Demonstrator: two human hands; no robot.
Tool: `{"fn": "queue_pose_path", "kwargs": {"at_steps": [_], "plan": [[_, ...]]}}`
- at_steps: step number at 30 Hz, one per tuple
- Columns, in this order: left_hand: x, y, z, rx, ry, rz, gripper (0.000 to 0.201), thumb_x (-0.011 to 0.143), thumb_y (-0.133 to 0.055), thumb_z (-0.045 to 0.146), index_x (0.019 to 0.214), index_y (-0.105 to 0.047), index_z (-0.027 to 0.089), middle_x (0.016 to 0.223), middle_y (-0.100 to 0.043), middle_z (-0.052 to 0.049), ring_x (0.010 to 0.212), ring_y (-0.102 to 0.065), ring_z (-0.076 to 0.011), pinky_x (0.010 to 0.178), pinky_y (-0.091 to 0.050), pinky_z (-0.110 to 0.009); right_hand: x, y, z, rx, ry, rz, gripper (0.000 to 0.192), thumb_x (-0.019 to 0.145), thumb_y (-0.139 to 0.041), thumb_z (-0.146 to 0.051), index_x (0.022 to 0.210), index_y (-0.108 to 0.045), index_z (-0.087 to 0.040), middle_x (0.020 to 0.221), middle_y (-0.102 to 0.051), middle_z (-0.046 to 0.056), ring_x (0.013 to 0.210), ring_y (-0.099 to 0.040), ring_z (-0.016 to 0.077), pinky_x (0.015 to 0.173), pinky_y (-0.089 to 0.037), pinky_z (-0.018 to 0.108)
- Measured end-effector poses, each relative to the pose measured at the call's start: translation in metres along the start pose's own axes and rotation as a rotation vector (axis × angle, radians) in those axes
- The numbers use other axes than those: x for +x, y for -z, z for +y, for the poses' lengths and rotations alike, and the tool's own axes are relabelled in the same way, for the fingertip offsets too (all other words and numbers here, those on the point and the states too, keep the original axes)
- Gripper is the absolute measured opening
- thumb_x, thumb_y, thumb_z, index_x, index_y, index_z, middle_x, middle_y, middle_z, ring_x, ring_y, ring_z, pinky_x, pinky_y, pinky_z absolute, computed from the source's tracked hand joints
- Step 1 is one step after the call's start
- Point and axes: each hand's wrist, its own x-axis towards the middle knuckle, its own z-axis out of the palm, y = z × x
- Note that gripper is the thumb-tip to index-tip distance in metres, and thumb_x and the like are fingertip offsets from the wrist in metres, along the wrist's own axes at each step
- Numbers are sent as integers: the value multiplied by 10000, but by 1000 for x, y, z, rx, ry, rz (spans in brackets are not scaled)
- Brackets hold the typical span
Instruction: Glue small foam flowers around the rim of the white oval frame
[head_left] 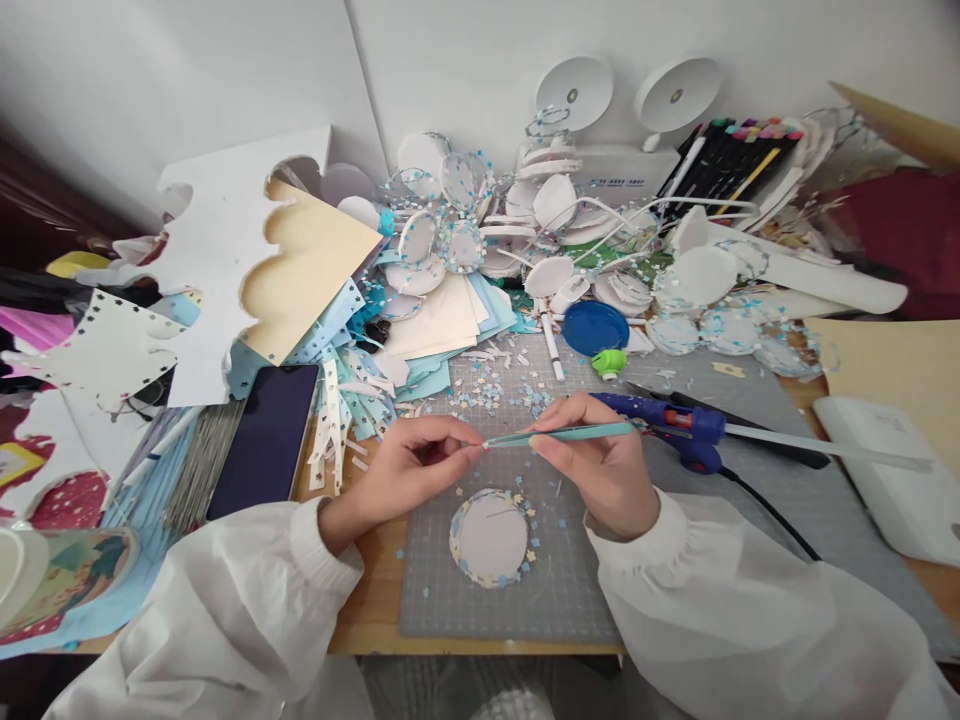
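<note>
My right hand (600,462) is closed around a pair of teal tweezers (592,432), whose tips point left. At those tips the thumb and forefinger of my left hand (420,460) pinch together on a tiny pale piece (485,444), too small to make out clearly. Below both hands a white disc (491,538), edged with small blue and cream flower or star shapes, lies on the grey cutting mat (442,615). Many loose paper shapes (491,385) are scattered on the mat just beyond my fingers.
A blue glue gun (675,418) with a white stick and black cable lies to the right. On the left are a phone (262,440) and paper strips (337,400). Decorated discs (442,240), a blue lid (595,328) and a green-capped bottle (608,363) crowd the back.
</note>
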Motion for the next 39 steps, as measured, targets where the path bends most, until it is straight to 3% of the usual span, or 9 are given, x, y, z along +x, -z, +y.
{"fn": "queue_pose_path", "kwargs": {"at_steps": [20,28,31,35,39], "plan": [[-2,0,-2,-15,-12,-10,179,816,-647,265,789,-710,99,539,-478,4,497,-365,-85,460,-283,-227,-1,1,1,41,-122,-9,89,764,-715,-264,756,-637,-221,731,-618,12,670,-564,147,595,-456,300],[-2,0,0,29,16,37,219,822,-643,307,799,-713,101,647,-622,-65,536,-465,-107,470,-338,-219,4,-4,-3,198,-197,92,135,702,-761,-270,683,-635,-226,653,-574,-17,646,-519,129,594,-398,278],[-2,0,2,45,19,40,242,828,-636,325,787,-719,101,677,-652,-81,573,-515,-125,486,-366,-218,3,-4,-3,180,-143,121,122,714,-755,-230,684,-636,-230,682,-588,-17,676,-536,130,616,-415,276],[-2,1,6,29,21,12,297,847,-610,360,795,-736,97,642,-641,-66,543,-497,-115,476,-359,-213,-3,-3,-3,47,8,49,112,767,-698,-135,751,-651,-235,723,-591,-7,680,-548,130,601,-427,279],[-3,0,8,-39,27,-23,361,887,-551,397,806,-740,101,470,-458,20,432,-367,-74,420,-270,-204,-6,-4,-12,-187,246,-44,185,764,-661,-56,828,-664,-230,701,-601,8,645,-558,144,586,-452,308]]}}
